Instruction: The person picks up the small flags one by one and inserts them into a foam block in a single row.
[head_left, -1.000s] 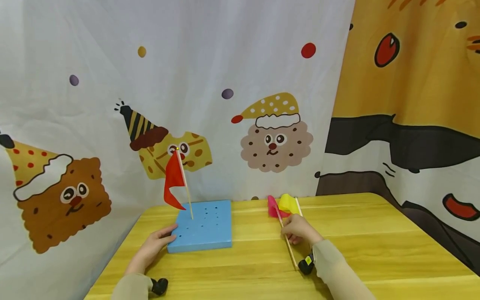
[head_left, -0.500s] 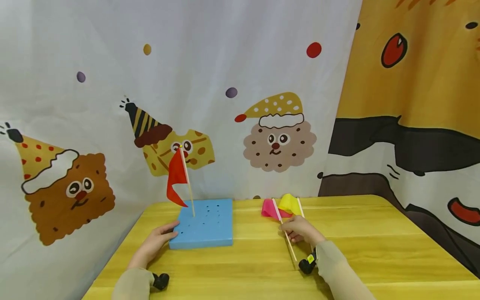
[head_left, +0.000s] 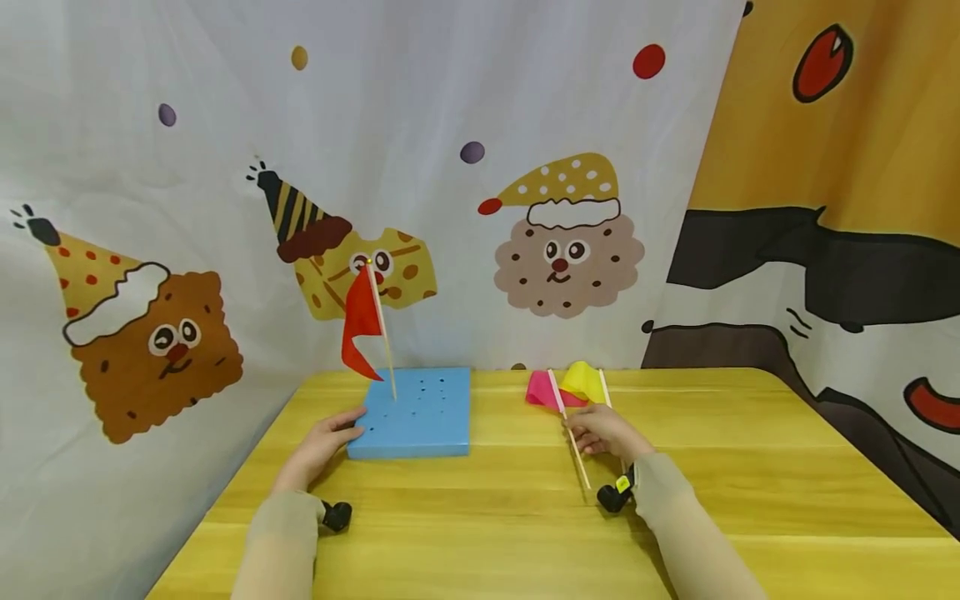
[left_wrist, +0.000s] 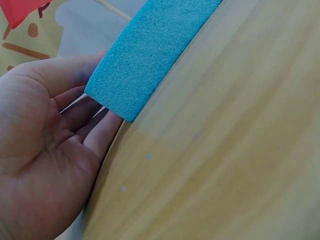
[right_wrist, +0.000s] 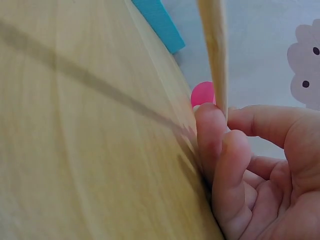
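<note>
A blue foam block (head_left: pixel 420 429) with small holes in its top lies on the table, left of centre. My left hand (head_left: pixel 322 446) holds its left edge, the thumb (left_wrist: pixel 75 70) over the top and the other fingers behind the corner. A red flag (head_left: pixel 362 315) stands in the block on a thin stick, slightly tilted. On the right, my right hand (head_left: pixel 607 433) pinches the wooden stick (right_wrist: pixel 216 55) of a pink flag (head_left: pixel 542 390) between thumb and fingertips, close over the table. A yellow flag (head_left: pixel 583 382) lies just behind that hand, its stick partly hidden.
The wooden table (head_left: pixel 480 533) reaches back to a cloth curtain (head_left: pixel 420 100) printed with cartoon biscuits and cheese. Black wrist cameras (head_left: pixel 337 517) are strapped under both sleeves.
The head view has tilted downward, so everything sits higher in it. The pink flag's stick has turned slightly in my right hand, its cloth shifting left. My left hand stays at the block.
</note>
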